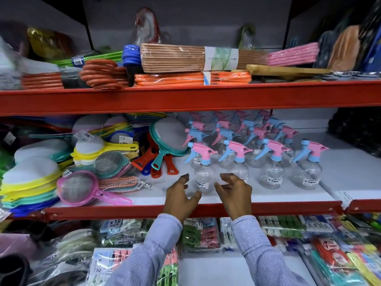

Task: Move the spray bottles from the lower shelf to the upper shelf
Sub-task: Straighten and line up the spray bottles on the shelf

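Observation:
Several clear spray bottles with pink and blue trigger heads stand in rows on the lower shelf [340, 170]. The front left spray bottle [203, 172] stands upright between my two hands. My left hand [181, 195] is open just to its left, fingers spread, not touching it. My right hand [234, 191] is open just to its right, fingers curled toward the bottle, partly covering a second bottle [237, 159] behind it. More front-row bottles [273, 170] [309, 170] stand further right. The upper shelf [185, 98] is a red beam above.
The upper shelf holds stacked orange hangers [191, 78], a wrapped bundle of tan hangers [175, 57], pink hangers [292, 53] and a wooden board [286, 71]. Plastic sieves [82, 186] and strainers crowd the lower shelf's left. Packets of clothes pegs [200, 234] lie below.

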`<state>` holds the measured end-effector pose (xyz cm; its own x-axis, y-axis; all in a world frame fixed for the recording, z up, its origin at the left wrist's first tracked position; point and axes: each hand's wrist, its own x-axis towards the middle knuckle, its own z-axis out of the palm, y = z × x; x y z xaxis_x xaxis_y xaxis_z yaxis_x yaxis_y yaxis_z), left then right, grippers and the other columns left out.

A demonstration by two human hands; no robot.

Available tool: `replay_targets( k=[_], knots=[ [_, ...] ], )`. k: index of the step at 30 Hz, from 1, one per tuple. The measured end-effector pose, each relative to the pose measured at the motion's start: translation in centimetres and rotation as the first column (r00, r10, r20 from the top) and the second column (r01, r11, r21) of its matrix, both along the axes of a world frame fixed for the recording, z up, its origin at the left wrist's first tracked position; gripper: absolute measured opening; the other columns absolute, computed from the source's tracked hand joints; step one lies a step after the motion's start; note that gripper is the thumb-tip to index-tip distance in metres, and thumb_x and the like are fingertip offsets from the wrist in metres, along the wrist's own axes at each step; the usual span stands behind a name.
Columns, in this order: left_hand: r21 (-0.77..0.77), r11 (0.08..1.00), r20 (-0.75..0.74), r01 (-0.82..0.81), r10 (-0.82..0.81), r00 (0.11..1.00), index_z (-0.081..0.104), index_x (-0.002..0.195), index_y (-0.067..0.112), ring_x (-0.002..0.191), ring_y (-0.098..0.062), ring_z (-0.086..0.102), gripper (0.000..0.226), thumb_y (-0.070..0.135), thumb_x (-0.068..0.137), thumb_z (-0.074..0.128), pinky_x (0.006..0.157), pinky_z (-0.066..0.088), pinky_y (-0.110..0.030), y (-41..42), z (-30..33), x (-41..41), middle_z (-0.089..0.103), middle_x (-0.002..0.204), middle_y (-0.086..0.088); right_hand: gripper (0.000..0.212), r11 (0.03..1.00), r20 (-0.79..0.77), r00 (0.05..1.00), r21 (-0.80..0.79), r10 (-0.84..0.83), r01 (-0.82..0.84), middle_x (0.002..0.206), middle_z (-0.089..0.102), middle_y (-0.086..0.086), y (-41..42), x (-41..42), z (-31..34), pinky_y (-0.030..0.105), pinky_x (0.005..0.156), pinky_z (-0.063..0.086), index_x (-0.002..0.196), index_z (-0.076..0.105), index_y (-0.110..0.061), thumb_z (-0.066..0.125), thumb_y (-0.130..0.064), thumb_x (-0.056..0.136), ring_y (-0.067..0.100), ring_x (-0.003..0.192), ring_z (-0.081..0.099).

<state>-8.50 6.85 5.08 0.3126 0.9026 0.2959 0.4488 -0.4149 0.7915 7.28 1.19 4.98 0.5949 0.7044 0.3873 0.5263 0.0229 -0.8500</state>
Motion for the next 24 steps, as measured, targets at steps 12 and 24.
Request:
replay_targets(
  k=[12, 24],
  knots=[
    [-0.047, 0.999, 0.114, -0.003, 0.008, 0.993, 0.056, 0.121, 0.021, 0.084, -0.016, 0.065, 0.061, 0.015, 0.067, 0.084, 0.069, 0.047, -0.007, 3.3, -0.6, 3.0, 0.065, 0.102, 0.005, 0.041, 0.972, 0.028, 0.986, -0.173, 0.164, -0.157, 0.119, 0.069, 0.01, 3.0, 1.0, -0.5, 0.019, 0.08, 0.049, 0.118, 0.065, -0.006, 0.076, -0.013, 0.079, 0.019, 0.089, 0.072],
    [0.008, 0.999, 0.087, -0.036, 0.036, 0.996, 0.053, 0.128, 0.017, 0.085, -0.013, 0.06, 0.063, 0.016, 0.071, 0.081, 0.063, 0.035, 0.005, 3.4, -0.9, 2.9, 0.059, 0.102, 0.01, 0.043, 0.975, 0.011, 0.986, -0.148, 0.167, -0.163, 0.118, 0.07, 0.01, 3.6, 1.2, -1.1, 0.024, 0.083, 0.054, 0.118, 0.065, -0.006, 0.077, -0.015, 0.078, 0.019, 0.084, 0.072]
  ],
)
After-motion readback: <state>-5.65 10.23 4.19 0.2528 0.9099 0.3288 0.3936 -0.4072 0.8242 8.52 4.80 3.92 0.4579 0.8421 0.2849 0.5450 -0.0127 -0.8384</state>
